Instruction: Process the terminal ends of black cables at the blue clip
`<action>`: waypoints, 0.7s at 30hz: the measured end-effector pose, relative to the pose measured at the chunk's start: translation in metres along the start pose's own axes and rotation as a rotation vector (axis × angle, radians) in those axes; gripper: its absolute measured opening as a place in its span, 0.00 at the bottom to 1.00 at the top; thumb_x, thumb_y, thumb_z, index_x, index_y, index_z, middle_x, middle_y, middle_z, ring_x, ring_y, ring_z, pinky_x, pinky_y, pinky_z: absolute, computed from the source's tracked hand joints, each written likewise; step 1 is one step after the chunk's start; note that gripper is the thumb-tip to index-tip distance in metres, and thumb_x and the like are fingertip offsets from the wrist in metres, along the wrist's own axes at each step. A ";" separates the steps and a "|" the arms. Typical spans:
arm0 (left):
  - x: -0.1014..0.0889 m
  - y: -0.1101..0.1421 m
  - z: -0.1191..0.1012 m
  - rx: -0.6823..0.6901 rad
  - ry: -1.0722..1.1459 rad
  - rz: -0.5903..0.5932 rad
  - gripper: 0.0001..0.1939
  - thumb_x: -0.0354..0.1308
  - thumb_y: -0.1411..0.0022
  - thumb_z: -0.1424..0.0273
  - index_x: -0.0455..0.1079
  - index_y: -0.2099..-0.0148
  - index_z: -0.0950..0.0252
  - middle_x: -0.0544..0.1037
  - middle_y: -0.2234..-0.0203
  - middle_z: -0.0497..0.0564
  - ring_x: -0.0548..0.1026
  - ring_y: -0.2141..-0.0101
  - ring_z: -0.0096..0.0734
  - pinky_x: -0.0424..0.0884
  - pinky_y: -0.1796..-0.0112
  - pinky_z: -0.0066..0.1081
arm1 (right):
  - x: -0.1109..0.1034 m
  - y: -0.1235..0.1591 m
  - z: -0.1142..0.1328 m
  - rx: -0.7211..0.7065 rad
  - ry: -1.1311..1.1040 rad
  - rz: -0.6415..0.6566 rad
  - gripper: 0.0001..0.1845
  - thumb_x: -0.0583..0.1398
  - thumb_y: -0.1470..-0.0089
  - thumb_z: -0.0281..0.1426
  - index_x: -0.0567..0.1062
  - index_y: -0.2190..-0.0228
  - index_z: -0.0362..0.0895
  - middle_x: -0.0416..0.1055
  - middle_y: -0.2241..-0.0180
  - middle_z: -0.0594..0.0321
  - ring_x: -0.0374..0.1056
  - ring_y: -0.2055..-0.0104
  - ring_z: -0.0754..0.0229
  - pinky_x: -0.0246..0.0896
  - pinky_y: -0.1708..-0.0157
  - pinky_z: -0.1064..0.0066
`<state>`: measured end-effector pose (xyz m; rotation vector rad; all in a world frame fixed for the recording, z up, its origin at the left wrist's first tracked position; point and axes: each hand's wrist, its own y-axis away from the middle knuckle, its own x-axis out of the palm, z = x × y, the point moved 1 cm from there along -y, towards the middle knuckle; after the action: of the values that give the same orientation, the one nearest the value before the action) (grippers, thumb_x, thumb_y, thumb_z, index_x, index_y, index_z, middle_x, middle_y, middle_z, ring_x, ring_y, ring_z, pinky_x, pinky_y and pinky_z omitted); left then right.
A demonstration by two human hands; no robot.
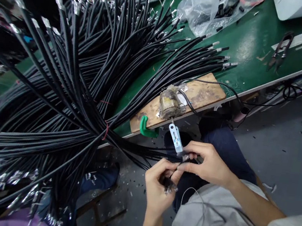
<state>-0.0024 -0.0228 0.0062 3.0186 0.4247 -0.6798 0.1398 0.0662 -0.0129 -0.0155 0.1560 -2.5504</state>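
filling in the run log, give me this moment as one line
left hand: closed around dark cables | right hand: fingers pinched beside blue clip | red tie: around the cables

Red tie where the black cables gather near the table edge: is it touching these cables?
Touching. The head view shows the red tie wrapped across the black cables, which are drawn together where it passes.

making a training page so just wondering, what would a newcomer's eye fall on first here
Probably the great spread of black cables with silvery ends across the left side, gathered by a red tie. Next, the left hand and right hand close together at lower centre, beside a light blue clip. The bright green clamp at the wooden board's edge also stands out.
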 end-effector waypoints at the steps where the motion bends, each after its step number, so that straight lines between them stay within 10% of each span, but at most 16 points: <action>1: 0.001 0.000 0.001 -0.007 0.001 -0.008 0.04 0.64 0.44 0.73 0.73 0.71 0.66 0.64 0.80 0.43 0.60 0.80 0.21 0.54 0.79 0.23 | 0.000 0.001 0.000 -0.016 -0.006 -0.033 0.14 0.67 0.51 0.39 0.76 0.74 0.40 0.66 0.76 0.65 0.59 0.74 0.66 0.54 0.74 0.73; 13: 0.012 -0.004 -0.003 -0.113 0.150 -0.094 0.09 0.63 0.42 0.66 0.68 0.68 0.66 0.68 0.81 0.43 0.64 0.83 0.18 0.61 0.81 0.19 | 0.040 0.007 -0.018 0.406 -1.080 -0.094 0.14 0.71 0.58 0.39 0.79 0.76 0.41 0.70 0.78 0.64 0.63 0.75 0.67 0.61 0.72 0.74; 21: 0.005 -0.008 -0.001 -0.108 0.126 -0.012 0.08 0.64 0.43 0.66 0.76 0.64 0.66 0.75 0.76 0.48 0.70 0.80 0.22 0.67 0.78 0.22 | 0.017 0.005 -0.012 0.208 -0.599 -0.083 0.13 0.63 0.46 0.36 0.76 0.75 0.39 0.69 0.77 0.63 0.64 0.75 0.67 0.60 0.74 0.75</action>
<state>0.0004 -0.0137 0.0051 2.9685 0.4673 -0.4521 0.1281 0.0538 -0.0256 -0.7058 -0.3464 -2.5093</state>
